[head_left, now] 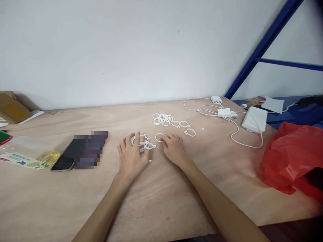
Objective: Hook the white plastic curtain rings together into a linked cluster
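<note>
My left hand (131, 156) rests with its fingers spread over a small heap of white plastic curtain rings (149, 146). These rings have small eyelets and lie partly hidden under the fingers and beside the thumb. To the right, my right hand (174, 150) is closed, its fingertips on the edge of a single white curtain ring (155, 137) that touches the table. Farther back lies another tangled pile of white rings (164, 118). A few loose rings lie to its right, one of them a separate ring (194, 133) nearer to me.
On the left lie a phone (66, 156), a dark pixelated item (92, 149) and a clear plastic package (24, 158); a cardboard box (15, 109) stands behind. White chargers with cables (224, 112), a white box (255, 119) and a red plastic bag (290, 154) occupy the right of the wooden table (151, 208).
</note>
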Tool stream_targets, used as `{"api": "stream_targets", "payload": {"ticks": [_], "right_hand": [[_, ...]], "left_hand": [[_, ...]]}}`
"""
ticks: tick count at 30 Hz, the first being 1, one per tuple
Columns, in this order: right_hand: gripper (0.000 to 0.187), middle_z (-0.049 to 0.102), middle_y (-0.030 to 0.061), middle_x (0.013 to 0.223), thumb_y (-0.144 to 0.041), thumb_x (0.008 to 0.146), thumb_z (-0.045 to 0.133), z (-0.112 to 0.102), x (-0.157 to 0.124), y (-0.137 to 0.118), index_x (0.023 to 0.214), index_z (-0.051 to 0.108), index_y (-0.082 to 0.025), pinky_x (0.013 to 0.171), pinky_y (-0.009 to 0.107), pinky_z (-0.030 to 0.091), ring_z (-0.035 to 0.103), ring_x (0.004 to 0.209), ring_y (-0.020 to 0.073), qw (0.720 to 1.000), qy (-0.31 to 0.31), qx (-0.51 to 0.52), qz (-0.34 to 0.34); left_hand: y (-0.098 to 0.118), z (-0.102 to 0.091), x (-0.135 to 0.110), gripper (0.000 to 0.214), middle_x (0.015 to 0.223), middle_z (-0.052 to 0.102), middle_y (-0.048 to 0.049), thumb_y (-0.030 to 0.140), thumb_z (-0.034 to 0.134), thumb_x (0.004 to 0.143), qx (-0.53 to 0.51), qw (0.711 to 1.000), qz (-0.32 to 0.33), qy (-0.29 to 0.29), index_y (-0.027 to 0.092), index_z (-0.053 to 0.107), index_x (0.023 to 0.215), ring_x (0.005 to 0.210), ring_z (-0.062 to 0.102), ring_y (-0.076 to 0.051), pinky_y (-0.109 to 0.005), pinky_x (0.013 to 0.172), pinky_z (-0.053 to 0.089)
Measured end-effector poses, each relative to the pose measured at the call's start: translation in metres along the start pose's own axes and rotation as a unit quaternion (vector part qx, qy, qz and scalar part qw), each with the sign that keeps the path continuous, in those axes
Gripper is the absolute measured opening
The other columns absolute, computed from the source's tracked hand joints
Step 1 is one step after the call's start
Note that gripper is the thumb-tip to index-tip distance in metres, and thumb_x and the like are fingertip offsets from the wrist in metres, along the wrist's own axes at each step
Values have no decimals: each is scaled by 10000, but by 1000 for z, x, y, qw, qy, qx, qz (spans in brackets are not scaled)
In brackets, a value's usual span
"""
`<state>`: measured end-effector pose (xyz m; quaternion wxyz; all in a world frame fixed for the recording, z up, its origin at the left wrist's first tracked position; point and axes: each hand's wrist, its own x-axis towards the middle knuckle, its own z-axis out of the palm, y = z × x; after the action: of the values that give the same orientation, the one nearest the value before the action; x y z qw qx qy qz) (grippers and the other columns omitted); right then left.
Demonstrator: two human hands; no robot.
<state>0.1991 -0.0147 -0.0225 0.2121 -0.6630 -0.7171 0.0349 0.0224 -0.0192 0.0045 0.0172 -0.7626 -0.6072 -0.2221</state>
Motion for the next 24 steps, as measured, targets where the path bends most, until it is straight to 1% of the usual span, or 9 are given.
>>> {"api": "stream_targets", "payload": {"ticks": [3, 6, 11, 14, 17, 19, 20, 22, 24], "right_hand": [[262, 635, 72, 954, -119, 869, 429, -3, 0, 0, 992, 633, -227, 815, 344, 338, 508, 943, 226, 999, 5, 42, -17], [261, 635, 81, 953, -105, 865, 415, -7, 0, -4, 974, 627, -212, 839, 356, 361, 516, 935, 227, 989, 28, 133, -60], [249, 621, 69, 907, -112, 871, 406, -15, -5, -19, 917, 615, -240, 824, 371, 408, 526, 909, 225, 937, 65, 301, -163], [222, 616, 57, 865, -124, 858, 440, -17, -8, -26, 880, 625, -246, 801, 369, 416, 534, 874, 219, 912, 87, 371, -149], [164, 630, 43, 846, -148, 822, 514, -17, -9, -28, 815, 648, -243, 780, 354, 412, 542, 848, 212, 883, 80, 453, -91], [109, 641, 25, 817, -185, 800, 568, -17, -8, -29, 819, 658, -243, 752, 335, 411, 553, 800, 197, 840, 60, 539, -22], [98, 643, 11, 785, -211, 792, 595, -17, -7, -29, 857, 658, -248, 736, 325, 411, 554, 763, 185, 805, 49, 591, 17], [193, 638, -18, 715, -272, 773, 647, -18, -5, -31, 965, 645, -259, 712, 309, 408, 547, 692, 160, 722, 20, 687, 83], [265, 629, -24, 675, -322, 747, 688, -20, -4, -33, 997, 656, -240, 698, 296, 406, 533, 649, 138, 655, -28, 745, 119]], "left_hand": [[2, 1, -1, 472, 1257, 521, -123, 282, 519, 809, -62, 998, 22, 27, 195, 532, 1273, 1127, 446, -319, -499, 950, 370], [3, 5, -2, 402, 1194, 568, -106, 303, 525, 841, -125, 988, 61, 62, 216, 554, 1232, 1098, 493, -281, -471, 946, 387], [4, 9, -3, 420, 1166, 600, -93, 327, 591, 824, -212, 970, 78, 85, 208, 552, 1225, 1086, 541, -246, -417, 959, 418], [4, 6, -2, 387, 1113, 620, -86, 311, 616, 811, -256, 961, 60, 86, 199, 584, 1180, 1030, 577, -223, -368, 901, 469], [5, 2, -2, 378, 1033, 651, -72, 299, 636, 800, -270, 957, 58, 87, 185, 597, 1159, 921, 605, -195, -337, 836, 494], [5, 1, -2, 355, 963, 669, -62, 305, 647, 794, -267, 956, 69, 100, 175, 616, 1122, 824, 607, -176, -324, 783, 500], [5, 0, -2, 341, 921, 675, -55, 313, 654, 789, -266, 955, 75, 109, 171, 626, 1097, 773, 600, -166, -316, 750, 502], [5, -1, -3, 314, 832, 676, -38, 333, 668, 777, -270, 950, 82, 131, 169, 645, 1043, 688, 579, -149, -297, 684, 497], [6, -1, -4, 300, 768, 673, -26, 351, 681, 762, -280, 944, 87, 150, 172, 658, 1002, 637, 563, -139, -285, 645, 492]]}}
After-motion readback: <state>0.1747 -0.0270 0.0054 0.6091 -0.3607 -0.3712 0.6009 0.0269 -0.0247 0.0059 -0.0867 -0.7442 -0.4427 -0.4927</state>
